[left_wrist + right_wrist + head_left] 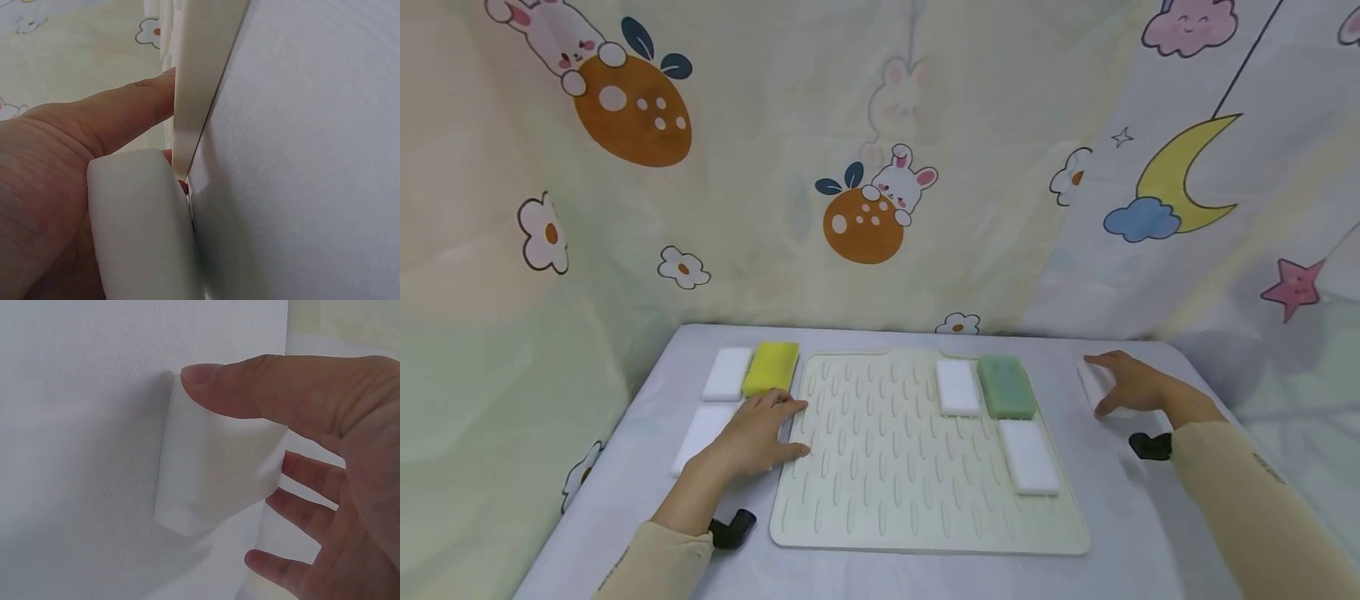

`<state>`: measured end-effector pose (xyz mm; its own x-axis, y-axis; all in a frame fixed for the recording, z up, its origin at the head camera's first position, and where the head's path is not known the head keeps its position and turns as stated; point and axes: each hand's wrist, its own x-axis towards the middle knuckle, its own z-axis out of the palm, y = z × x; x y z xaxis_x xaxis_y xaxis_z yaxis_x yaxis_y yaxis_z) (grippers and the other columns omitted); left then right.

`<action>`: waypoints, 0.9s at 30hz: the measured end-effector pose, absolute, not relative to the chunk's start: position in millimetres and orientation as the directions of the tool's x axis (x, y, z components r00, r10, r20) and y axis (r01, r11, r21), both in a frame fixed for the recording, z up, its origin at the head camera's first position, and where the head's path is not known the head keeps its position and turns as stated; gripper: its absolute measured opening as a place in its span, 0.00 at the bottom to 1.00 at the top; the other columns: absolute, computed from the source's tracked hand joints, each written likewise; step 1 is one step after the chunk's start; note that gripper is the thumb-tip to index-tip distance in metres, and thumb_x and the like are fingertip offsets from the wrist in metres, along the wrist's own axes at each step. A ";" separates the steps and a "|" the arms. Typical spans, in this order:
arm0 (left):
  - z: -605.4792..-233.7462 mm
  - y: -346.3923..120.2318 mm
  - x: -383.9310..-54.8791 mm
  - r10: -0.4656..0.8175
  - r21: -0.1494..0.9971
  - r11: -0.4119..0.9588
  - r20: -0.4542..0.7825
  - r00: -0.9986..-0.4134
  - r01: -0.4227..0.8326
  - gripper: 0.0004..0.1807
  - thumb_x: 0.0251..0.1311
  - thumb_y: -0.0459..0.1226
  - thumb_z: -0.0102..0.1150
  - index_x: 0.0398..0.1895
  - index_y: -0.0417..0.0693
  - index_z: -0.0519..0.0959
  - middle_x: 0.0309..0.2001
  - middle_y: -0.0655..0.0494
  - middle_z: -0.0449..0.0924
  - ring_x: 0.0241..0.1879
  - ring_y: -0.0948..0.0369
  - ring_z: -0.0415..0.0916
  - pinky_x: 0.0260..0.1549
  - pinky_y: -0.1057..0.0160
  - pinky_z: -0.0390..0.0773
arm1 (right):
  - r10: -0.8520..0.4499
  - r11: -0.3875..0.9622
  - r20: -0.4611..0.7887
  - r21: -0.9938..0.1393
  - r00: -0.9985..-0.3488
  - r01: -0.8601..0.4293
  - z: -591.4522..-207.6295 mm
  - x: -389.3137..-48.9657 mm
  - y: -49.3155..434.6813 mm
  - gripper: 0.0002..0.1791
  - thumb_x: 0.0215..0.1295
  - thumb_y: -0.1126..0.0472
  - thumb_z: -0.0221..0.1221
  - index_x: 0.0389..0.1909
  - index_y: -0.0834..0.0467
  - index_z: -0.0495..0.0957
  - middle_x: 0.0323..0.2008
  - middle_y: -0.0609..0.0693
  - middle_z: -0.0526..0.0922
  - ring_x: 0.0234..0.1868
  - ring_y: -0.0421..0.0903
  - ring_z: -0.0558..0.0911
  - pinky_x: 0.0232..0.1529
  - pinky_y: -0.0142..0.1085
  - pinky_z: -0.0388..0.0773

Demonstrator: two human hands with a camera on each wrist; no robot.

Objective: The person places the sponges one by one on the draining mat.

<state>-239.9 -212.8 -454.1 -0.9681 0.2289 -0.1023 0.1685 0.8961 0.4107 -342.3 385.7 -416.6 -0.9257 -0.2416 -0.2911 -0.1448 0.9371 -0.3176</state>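
Note:
My right hand pinches a white sponge at the right side of the table, thumb on one edge and fingers at the opposite edge. The sponge stands tilted on the cloth in the right wrist view. At the left edge of the cream ridged mat, my left hand rests with fingers spread, its thumb touching the mat's rim. Another white sponge lies under the left palm, partly hidden by it. Just beyond the left fingers sit a yellow sponge and a white block-shaped sponge.
On the mat's right part lie a green sponge, a white sponge beside it and another white sponge nearer. A patterned curtain hangs behind the white-clothed table.

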 end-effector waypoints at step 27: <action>-452.7 -213.1 -241.4 0.251 0.400 0.896 -0.102 -0.962 0.192 0.42 0.58 0.51 0.75 0.74 0.50 0.72 0.71 0.45 0.67 0.70 0.41 0.62 0.68 0.37 0.66 | -0.328 0.931 -0.228 -0.242 -0.917 -0.273 -385.8 -314.0 359.9 0.58 0.49 0.50 0.79 0.77 0.68 0.60 0.73 0.76 0.58 0.71 0.78 0.60 0.66 0.74 0.62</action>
